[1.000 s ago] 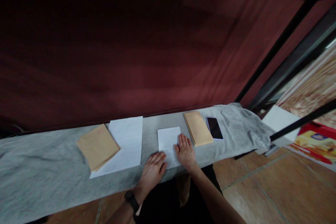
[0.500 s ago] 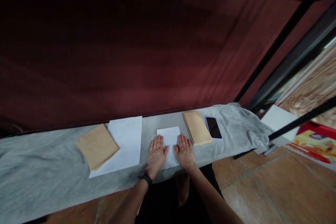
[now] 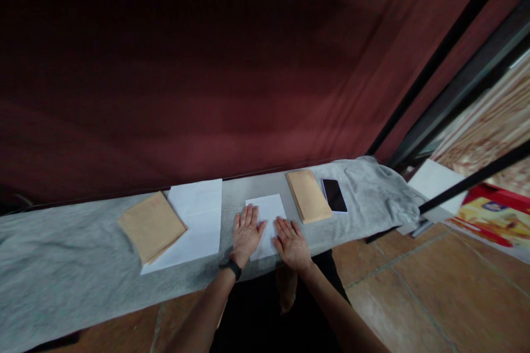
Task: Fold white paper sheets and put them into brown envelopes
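Observation:
A small folded-looking white paper [image 3: 267, 207] lies on the grey cloth [image 3: 174, 281] in front of me. My left hand [image 3: 247, 235] rests flat along its left edge, fingers stretched forward. On its right edge lies my right hand [image 3: 292, 244], also flat, with its fingers angled to the left. Left of the hands are larger white sheets [image 3: 202, 220], partly covered by a stack of brown envelopes [image 3: 153, 223]. Another stack of brown envelopes [image 3: 309, 196] sits to the right, beside a dark-screened phone [image 3: 334, 195].
A dark red wall or panel [image 3: 232, 110] rises directly behind the cloth-covered surface. Black metal bars [image 3: 430, 71] slant along the right. Past the right end are a white box [image 3: 436, 182] and a red and yellow package [image 3: 494, 215] above the tiled floor [image 3: 414, 287].
My right hand has turned slightly, its fingers now pointing more to the left. My left hand stays flat on the paper. The view has shifted a little.

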A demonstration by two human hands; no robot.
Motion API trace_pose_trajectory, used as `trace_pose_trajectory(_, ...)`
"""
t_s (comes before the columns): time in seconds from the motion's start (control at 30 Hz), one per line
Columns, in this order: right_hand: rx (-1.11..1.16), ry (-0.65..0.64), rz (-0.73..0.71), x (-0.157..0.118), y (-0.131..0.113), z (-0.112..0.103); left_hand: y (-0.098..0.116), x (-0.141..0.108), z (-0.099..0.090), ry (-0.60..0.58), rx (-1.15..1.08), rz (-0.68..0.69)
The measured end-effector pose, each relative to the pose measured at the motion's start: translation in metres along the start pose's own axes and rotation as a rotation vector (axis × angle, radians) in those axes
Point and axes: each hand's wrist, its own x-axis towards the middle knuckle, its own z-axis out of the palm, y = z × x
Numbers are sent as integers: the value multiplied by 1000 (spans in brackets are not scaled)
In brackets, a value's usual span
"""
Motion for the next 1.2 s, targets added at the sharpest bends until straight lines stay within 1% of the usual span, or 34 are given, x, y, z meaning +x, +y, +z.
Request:
trace_pose_trajectory(0.13, -14, 20, 48, -3, 4, 2, -12, 2, -4, -27, 33, -27)
trace_pose_trajectory(0.23, -29, 37, 103, -9, 10, 3, -17, 3, -9, -37, 58, -34)
trace_pose_trajectory(0.4, -38, 61, 119, -20, 20, 0, -21, 1, -14, 14, 35, -61)
trace_pose_trajectory(0.47, -33, 70, 118, -24, 23, -2, -25, -7, -15, 29, -5, -66)
trace_pose_trajectory(0.53, -21, 80, 121, -28, 26, -2, -31, -22, -17, 25, -76, -40)
trace_pose_trajectory(0.63, 12, 78, 138, -32, 30, -1, -39, -52, -22, -36, -208, 102)
trace_pose_trajectory(0.7, 43, 57, 148, -34, 34, 0, -41, -69, -29, -92, -277, 179)
trace_pose_trajectory(0.8, 74, 7, 151, -34, 41, 2, -41, -81, -39, -157, -330, 203)
trace_pose_trajectory(0.9, 94, -63, 150, -33, 48, 2, -41, -80, -46, -227, -318, 224)
trace_pose_trajectory(1.03, 143, -201, 157, -30, 55, -3, -40, -74, -49, -309, -293, 222)
trace_pose_trajectory(1.1, 171, -253, 158, -29, 57, -6, -39, -73, -49, -311, -298, 208)
trace_pose_trajectory(1.2, 201, -289, 152, -26, 59, -11, -36, -71, -49, -271, -300, 195)
